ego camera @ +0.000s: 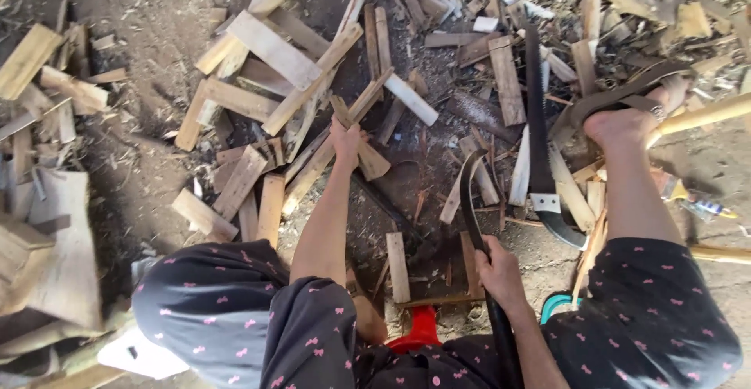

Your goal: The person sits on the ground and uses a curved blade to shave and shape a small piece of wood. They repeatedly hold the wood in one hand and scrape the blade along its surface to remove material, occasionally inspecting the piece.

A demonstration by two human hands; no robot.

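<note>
I sit on the ground among split wood, in dark trousers with small pink marks. My left hand (345,140) reaches forward and grips a thin wooden stick (362,103) that juts out of the scattered pile. Close to my lap, my right hand (501,273) is closed on the black handle of a curved dark blade (468,190), whose tip arcs up and to the left over the dirt. My right foot (626,123), in a dark sandal, rests to the right among the offcuts.
Flat wooden offcuts (270,49) cover the ground ahead and to the left. A long dark saw-like tool (538,123) lies beside my foot. A pale wooden pole (704,114) crosses at the right. Something red (422,330) shows between my legs, something teal (557,304) at my right thigh.
</note>
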